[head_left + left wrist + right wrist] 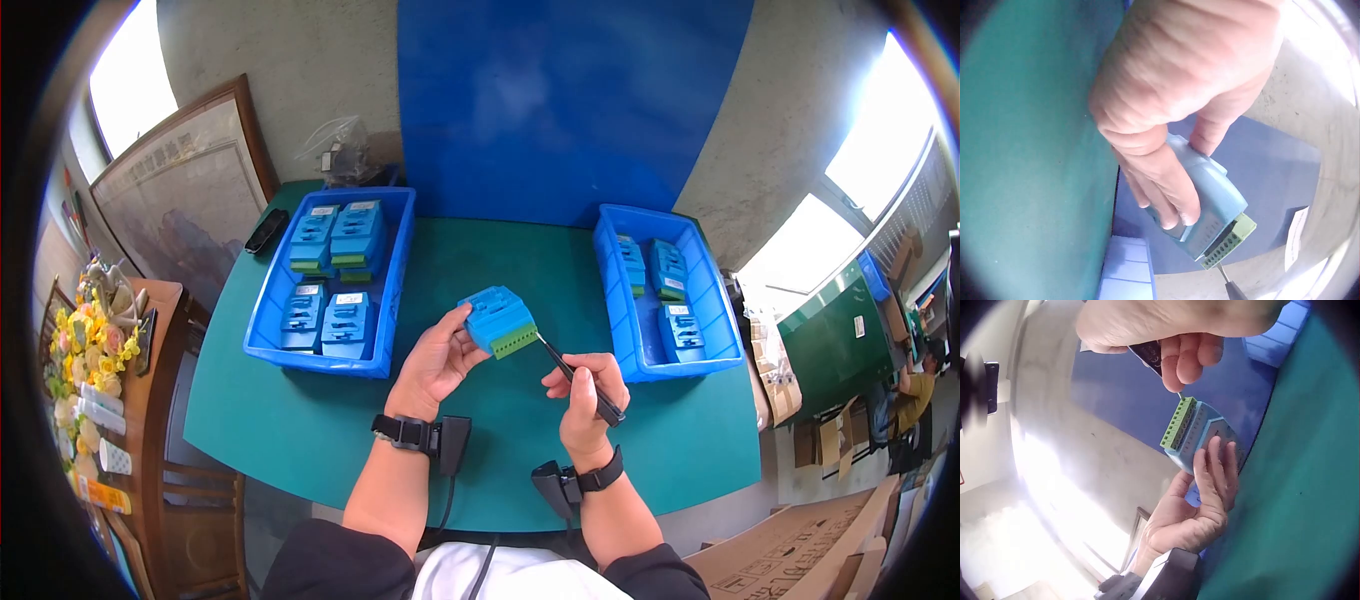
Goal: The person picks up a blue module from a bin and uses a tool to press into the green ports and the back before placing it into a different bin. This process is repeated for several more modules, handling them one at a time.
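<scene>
White shirt front (515,575) sits nearest my head cam, short of the left hand (437,364), which is clamped on a blue module (497,314). I see the right hand (582,420) gripping a black-handled screwdriver (608,408), tip at the module's green terminal block (514,341), between both hands. One blue bin (398,290) stands beyond the left hand, a second blue bin (712,290) beyond the right.

Block (493,310): light blue, with a green strip (514,341) (pattern: a row of dark holes (1222,250)). Screwdriver (608,408): black, with a silver-grey shaft (1223,273). Table (300,430): plain green. Left bin (320,364) and right bin (685,371): bright blue. Far board (570,100): solid deep blue. Wrist straps (402,432) and sleeves (340,562): black. Shirt front (515,577): white. Flowers (88,345), at left: mainly yellow.
</scene>
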`<move>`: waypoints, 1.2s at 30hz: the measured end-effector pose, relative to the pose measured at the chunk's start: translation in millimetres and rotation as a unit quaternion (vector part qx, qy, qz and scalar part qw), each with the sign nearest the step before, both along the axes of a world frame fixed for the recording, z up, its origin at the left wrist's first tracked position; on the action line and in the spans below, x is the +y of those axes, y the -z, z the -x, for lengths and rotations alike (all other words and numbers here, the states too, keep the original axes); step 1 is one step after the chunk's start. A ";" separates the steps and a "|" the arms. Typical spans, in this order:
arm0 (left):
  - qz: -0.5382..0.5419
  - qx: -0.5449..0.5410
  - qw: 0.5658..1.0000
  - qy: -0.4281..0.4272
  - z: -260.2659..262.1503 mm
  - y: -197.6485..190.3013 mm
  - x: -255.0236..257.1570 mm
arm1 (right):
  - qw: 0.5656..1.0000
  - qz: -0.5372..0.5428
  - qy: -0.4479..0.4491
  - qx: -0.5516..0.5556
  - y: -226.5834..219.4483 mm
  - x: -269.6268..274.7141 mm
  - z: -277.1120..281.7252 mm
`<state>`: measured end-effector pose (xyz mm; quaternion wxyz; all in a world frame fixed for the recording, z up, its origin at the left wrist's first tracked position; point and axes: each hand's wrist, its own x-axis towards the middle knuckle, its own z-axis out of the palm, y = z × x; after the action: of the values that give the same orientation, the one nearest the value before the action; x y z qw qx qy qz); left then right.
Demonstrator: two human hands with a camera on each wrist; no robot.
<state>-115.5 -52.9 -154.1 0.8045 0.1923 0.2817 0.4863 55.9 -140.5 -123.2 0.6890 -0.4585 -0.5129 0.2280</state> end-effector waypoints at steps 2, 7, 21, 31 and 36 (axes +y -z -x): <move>-0.004 -0.001 1.000 0.000 -0.3 -1.2 -0.8 | 1.000 0.003 0.003 -0.004 0.4 0.3 -0.4; -0.024 -0.021 0.999 -0.008 0.7 -2.8 -0.7 | 0.994 -0.013 -0.038 0.102 12.9 -0.1 -7.4; -0.146 0.069 0.985 0.062 -10.4 -14.0 -13.8 | 0.997 0.058 -0.038 0.037 18.5 22.6 -3.7; -0.119 0.166 0.975 0.088 -10.4 -6.1 -8.8 | 0.999 -0.006 0.041 0.035 17.2 18.8 -4.1; -0.113 0.100 0.952 0.266 0.4 -19.4 -10.8 | 0.985 -0.089 0.027 -0.143 16.7 20.2 -3.9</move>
<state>-115.9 -63.8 -134.7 0.8455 0.3974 0.2421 0.2619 59.9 -120.3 -140.0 0.6523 -0.4370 -0.6121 0.0944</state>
